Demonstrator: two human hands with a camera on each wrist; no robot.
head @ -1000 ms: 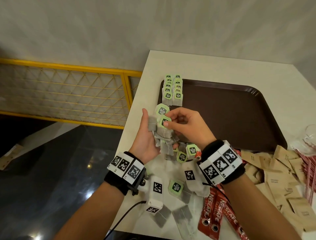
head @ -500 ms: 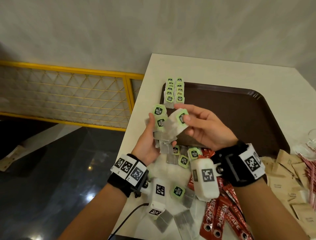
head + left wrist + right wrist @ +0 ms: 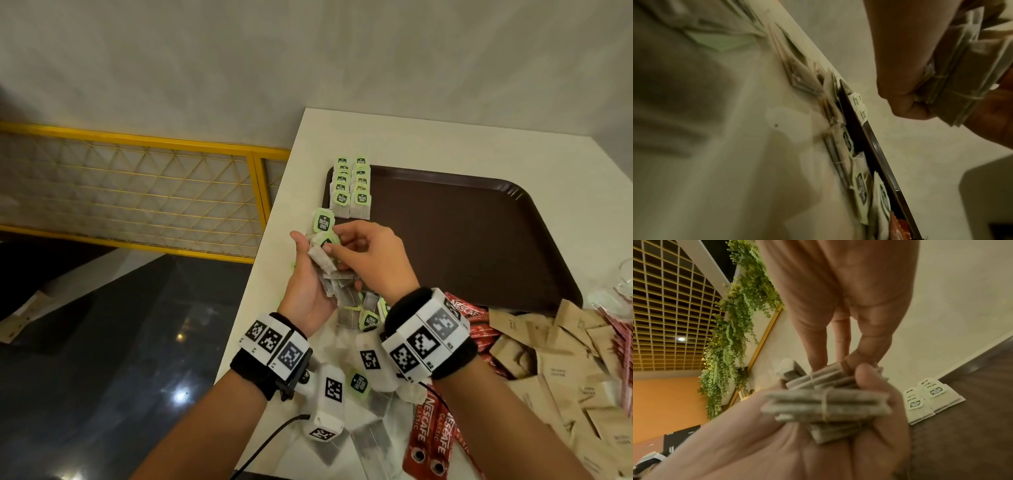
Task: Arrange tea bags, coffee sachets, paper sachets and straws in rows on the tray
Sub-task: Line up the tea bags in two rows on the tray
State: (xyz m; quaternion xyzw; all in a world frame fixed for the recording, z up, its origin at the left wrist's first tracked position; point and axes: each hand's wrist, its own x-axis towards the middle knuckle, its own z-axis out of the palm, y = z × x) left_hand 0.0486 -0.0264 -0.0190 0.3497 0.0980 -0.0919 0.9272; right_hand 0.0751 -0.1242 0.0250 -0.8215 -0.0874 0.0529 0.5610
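My left hand grips a stack of tea bags with green tags, upright just off the tray's near-left corner. My right hand reaches across and pinches the top tea bag of that stack. In the right wrist view both hands close round the tea bag stack. The brown tray holds two short rows of tea bags along its left edge. In the left wrist view, the stack is above the tray rim.
Loose tea bags lie on the white table under my wrists. Red coffee sachets lie near the front, brown paper sachets to the right, and wrapped straws and a glass at the right edge. The table's left edge drops off.
Half a second ago my right hand held one tea bag lifted and tilted off the stack; now its fingers are back on the top of the stack in my left hand.
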